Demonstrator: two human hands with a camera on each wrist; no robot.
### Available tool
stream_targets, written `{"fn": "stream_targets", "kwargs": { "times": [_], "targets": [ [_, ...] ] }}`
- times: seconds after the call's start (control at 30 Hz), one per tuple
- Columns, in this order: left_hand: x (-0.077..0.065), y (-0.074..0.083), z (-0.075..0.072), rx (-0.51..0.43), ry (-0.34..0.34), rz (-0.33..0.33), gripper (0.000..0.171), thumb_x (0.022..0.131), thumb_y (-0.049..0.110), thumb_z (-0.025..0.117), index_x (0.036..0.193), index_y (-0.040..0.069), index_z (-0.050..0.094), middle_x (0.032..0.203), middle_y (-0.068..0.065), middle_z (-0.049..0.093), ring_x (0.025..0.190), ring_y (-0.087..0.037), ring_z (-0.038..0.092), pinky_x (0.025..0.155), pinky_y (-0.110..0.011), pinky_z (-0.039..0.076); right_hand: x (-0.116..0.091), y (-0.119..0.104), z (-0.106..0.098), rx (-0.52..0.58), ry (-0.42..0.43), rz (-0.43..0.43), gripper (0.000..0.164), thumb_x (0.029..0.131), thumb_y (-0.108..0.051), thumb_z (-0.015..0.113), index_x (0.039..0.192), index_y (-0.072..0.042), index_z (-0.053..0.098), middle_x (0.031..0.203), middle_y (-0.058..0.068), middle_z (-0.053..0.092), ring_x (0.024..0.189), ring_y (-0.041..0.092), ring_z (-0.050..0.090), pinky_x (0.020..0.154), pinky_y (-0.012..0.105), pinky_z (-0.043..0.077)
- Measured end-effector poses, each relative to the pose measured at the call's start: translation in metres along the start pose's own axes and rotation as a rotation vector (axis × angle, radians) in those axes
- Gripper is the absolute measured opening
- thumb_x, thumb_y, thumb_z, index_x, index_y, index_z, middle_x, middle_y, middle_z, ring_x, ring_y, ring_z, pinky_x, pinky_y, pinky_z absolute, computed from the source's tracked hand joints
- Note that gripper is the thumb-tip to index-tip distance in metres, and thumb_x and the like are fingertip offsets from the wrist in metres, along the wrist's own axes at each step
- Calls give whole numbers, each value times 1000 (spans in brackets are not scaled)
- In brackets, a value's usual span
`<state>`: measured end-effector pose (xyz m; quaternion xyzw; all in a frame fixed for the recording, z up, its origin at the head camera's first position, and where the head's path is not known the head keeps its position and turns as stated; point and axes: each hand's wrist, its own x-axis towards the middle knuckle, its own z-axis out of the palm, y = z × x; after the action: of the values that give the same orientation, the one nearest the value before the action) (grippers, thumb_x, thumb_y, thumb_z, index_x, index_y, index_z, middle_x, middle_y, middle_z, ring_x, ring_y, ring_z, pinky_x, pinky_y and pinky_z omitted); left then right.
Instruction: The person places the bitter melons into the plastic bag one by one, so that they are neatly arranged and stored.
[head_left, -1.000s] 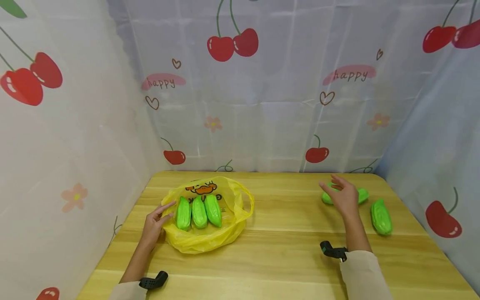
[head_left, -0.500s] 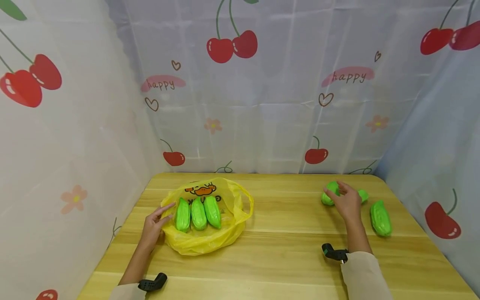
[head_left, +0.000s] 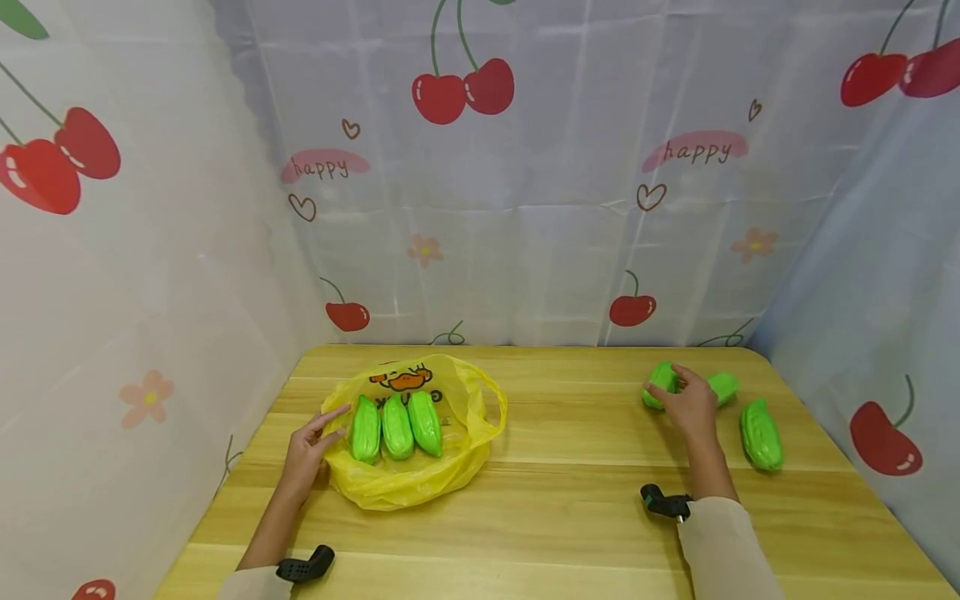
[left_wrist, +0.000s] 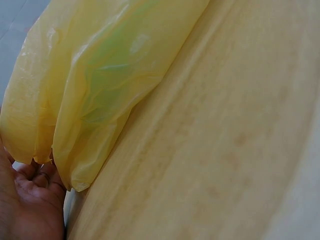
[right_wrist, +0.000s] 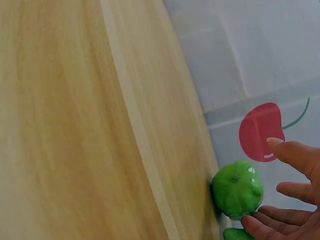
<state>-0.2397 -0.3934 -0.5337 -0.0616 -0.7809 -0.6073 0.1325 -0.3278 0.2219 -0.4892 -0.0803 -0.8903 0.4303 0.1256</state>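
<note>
At the left of the table, a yellow plastic bag [head_left: 412, 487] lies with its mouth spread, and three elongated, ridged green vegetable-like pieces [head_left: 397, 427] sit side by side in it. My left hand [head_left: 302, 454] holds the bag's left rim; in the left wrist view its fingers [left_wrist: 42, 177] curl at the bag's edge. Over at the right, my right hand [head_left: 692, 408] straddles another green piece [head_left: 660, 385], thumb to its left. The right wrist view shows spread fingers [right_wrist: 295, 192] around that piece [right_wrist: 237, 190], the thumb apart from it; finger contact is unclear.
Close behind the right hand lies a green piece [head_left: 724, 387], partly covered by it. One more green piece [head_left: 762, 435] rests nearer the table's right edge. A cherry-printed curtain [head_left: 540, 250] stands along the back and both sides of the wooden table [head_left: 555, 517].
My right hand has lowered onto the leftmost loose green piece, its thumb and forefinger now on either side of it. The left hand and the bag have stayed in place.
</note>
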Motion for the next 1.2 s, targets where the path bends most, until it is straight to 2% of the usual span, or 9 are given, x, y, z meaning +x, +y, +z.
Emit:
{"fn": "stream_targets", "kwargs": {
  "times": [0.23, 0.37, 0.53, 0.8, 0.97, 1.1, 1.17, 1.2],
  "targets": [
    [-1, 2, 1, -11, 1, -30, 43, 101, 8, 62, 142, -3, 56, 149, -23, 50, 151, -28, 27, 116, -14, 21, 2, 5, 3, -71, 3, -19, 73, 90, -21, 78, 146, 12, 45, 137, 37, 52, 121, 52, 51, 100, 61, 44],
    [-1, 2, 0, -9, 1, -20, 43, 101, 8, 62, 142, -4, 56, 148, -24, 51, 150, -30, 27, 114, -11, 22, 1, 8, 3, -84, -6, -19, 73, 89, -21, 78, 145, 13, 45, 133, 38, 54, 119, 53, 52, 98, 62, 45],
    [0, 0, 0, -2, -4, -5, 43, 101, 9, 62, 142, -5, 56, 147, -26, 51, 150, -35, 27, 106, -4, 27, 0, 11, 4, -76, -10, -7, 71, 90, -19, 77, 144, 13, 46, 131, 39, 55, 118, 53, 53, 97, 61, 45],
    [-1, 0, 0, -5, -4, -8, 43, 101, 10, 63, 141, -4, 57, 147, -25, 51, 151, -33, 23, 108, -2, 21, -2, 12, 5, -42, 9, -6, 69, 89, -15, 77, 145, 12, 46, 132, 39, 54, 120, 52, 52, 99, 62, 45],
    [-1, 0, 0, -4, -1, -15, 43, 101, 11, 63, 141, -3, 57, 147, -24, 52, 151, -33, 25, 107, -2, 23, -3, 14, 6, -25, 16, -1, 68, 90, -13, 77, 146, 11, 46, 138, 37, 51, 121, 52, 52, 99, 61, 45],
    [-1, -2, -1, -1, -2, -18, 43, 101, 12, 63, 142, -2, 57, 148, -24, 51, 150, -33, 26, 106, -3, 26, -2, 17, 8, -18, 44, -9, 68, 91, -15, 76, 147, 10, 46, 135, 36, 53, 120, 51, 53, 98, 61, 45],
    [-1, -2, -1, -5, -2, -16, 43, 101, 11, 63, 142, -3, 57, 148, -25, 51, 151, -33, 25, 109, -5, 24, -1, 18, 8, -12, 58, -16, 68, 91, -15, 76, 147, 8, 46, 132, 37, 55, 119, 50, 54, 97, 60, 46],
    [-1, -1, 0, -7, -2, -16, 43, 101, 11, 63, 142, -3, 57, 148, -25, 51, 151, -33, 24, 114, -11, 23, 0, 18, 8, -10, 61, -21, 68, 92, -16, 76, 148, 7, 46, 132, 37, 56, 118, 49, 54, 97, 59, 46]
  ]
}}
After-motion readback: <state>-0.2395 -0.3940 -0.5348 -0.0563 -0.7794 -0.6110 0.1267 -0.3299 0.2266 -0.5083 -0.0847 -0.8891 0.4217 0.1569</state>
